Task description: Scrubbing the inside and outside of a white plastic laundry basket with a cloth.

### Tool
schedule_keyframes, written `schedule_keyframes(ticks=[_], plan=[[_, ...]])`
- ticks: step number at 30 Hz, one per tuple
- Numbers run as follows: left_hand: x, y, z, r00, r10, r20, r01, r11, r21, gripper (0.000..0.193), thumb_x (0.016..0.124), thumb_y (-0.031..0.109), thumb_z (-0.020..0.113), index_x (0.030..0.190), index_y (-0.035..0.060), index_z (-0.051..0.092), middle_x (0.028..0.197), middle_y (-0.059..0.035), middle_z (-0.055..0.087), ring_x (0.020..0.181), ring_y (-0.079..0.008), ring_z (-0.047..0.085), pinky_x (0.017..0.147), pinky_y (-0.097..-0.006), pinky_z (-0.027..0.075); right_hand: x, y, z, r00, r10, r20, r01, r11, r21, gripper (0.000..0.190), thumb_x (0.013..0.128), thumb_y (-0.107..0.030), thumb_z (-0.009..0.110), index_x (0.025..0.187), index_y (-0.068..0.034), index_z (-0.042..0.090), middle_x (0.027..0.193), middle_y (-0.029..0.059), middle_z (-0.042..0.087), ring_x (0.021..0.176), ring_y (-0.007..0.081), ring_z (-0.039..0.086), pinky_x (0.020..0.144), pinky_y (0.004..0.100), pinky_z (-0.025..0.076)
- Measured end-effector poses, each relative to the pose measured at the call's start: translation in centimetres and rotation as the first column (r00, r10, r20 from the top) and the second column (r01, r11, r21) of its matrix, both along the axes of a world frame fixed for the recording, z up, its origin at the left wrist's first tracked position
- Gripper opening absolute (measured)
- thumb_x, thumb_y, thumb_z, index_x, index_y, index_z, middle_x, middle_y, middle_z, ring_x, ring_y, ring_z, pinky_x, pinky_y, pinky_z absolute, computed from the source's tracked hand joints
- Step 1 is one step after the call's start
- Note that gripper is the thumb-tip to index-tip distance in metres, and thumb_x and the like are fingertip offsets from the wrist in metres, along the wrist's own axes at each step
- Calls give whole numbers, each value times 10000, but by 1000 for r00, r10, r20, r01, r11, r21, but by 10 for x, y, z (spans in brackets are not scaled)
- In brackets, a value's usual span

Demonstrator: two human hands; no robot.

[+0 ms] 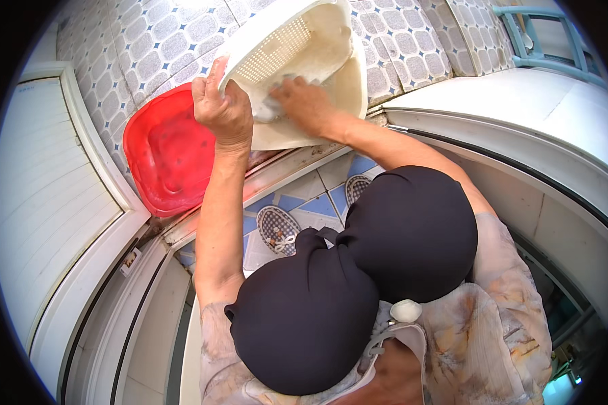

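Observation:
My left hand (223,111) grips the near left rim of a cream plastic basket (329,35) with a perforated side. The basket is tilted up on its side, over a larger cream plastic basin (357,83). Inside the basket, my right hand (306,106) presses a grey-white wad (268,107) against the wall; blur and my fingers hide what exactly it is. Just left of the basket, partly behind my left forearm, sits a red plastic basin (175,147) with wet-looking insides.
Both basins rest by a door sill (268,179) on grey patterned floor tiles (177,45). A white door panel (50,167) stands at left, another white panel (511,96) at right. Beyond it is a light-blue plastic stool (580,45). My checked shoes (277,228) are on blue-and-white tiles.

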State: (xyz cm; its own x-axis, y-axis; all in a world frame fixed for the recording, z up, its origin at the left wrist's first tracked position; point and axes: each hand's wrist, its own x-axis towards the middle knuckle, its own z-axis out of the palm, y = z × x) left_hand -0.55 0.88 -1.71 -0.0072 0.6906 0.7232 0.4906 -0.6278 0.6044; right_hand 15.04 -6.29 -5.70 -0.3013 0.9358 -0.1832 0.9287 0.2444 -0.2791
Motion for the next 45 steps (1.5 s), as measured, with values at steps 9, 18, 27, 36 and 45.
schedule_keyframes(ticks=[9, 18, 27, 36, 45], plan=[[10, 3, 10, 999, 1, 32, -1, 1000, 17, 359, 765, -182, 592, 1058, -8, 704, 969, -108, 730, 644, -207, 505, 636, -322, 473, 0, -19, 6, 999, 33, -32, -33, 999, -9, 393, 884, -86, 518, 1275, -51, 536, 1215, 141, 529, 1105, 318, 555, 893, 438, 520], [8, 3, 5, 1000, 19, 18, -19, 999, 45, 345, 759, -172, 614, 1041, 3, 709, 978, -115, 736, 649, -207, 524, 649, -313, 480, 44, 3, -5, 927, -229, 296, 161, 958, 238, 408, 842, -111, 563, 1245, -49, 547, 1158, 161, 542, 1064, 339, 560, 792, 414, 541], [-5, 5, -4, 999, 43, 24, -46, 990, 130, 383, 732, -192, 597, 1054, -8, 692, 940, -136, 721, 664, -240, 527, 622, -335, 485, 30, 14, 14, 980, -168, 111, 138, 962, 235, 359, 848, -102, 559, 1199, -45, 606, 1157, 146, 566, 1073, 307, 556, 762, 389, 527], [0, 0, -8, 997, 36, 70, -37, 999, 13, 394, 739, -199, 576, 1073, -23, 687, 965, -153, 716, 719, -243, 573, 650, -333, 495, -24, 20, 4, 845, -226, -484, 181, 974, -139, 408, 860, -92, 525, 1262, -75, 593, 1287, 157, 562, 994, 398, 614, 870, 426, 521], [-4, 6, -6, 998, 64, 12, -64, 998, -7, 310, 763, -163, 629, 1033, -21, 681, 929, -139, 716, 704, -255, 583, 658, -352, 497, -1, -13, 3, 985, 30, -169, -43, 997, -70, 336, 809, -93, 552, 1124, -73, 667, 1043, 137, 650, 915, 391, 648, 832, 460, 520]])
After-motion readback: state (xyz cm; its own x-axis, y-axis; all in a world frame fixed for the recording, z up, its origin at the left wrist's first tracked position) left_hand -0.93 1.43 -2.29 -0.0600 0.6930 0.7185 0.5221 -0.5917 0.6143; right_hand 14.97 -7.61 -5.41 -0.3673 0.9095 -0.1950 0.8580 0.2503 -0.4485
